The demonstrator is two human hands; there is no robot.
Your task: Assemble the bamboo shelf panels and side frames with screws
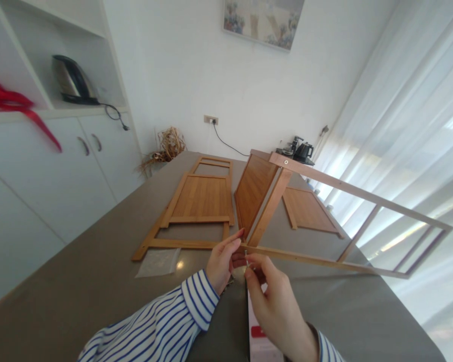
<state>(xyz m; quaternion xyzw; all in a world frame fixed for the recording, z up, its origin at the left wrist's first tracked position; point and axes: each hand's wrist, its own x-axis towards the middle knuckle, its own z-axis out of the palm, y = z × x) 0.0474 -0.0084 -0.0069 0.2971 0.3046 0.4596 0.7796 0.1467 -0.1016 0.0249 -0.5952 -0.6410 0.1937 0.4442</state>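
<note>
Toward the left edge of a gray table (98, 266), a clear plastic bag (157, 263) lies just beside flat wooden panels (201, 196). At the near corner of a standing wooden frame (270, 205), a person's left hand (220, 259) curls against the wood, its grip impossible to tell, while the right hand (272, 286) pinches a metal screw (246, 255) above a phone (257, 343); another panel (311, 208) lies toward the table's right edge.

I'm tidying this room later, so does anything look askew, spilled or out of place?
Two things, both at the left shelf: the red ribbon trails over its edge, and the kettle's plug dangles loose. I see no spill or damage.
</note>
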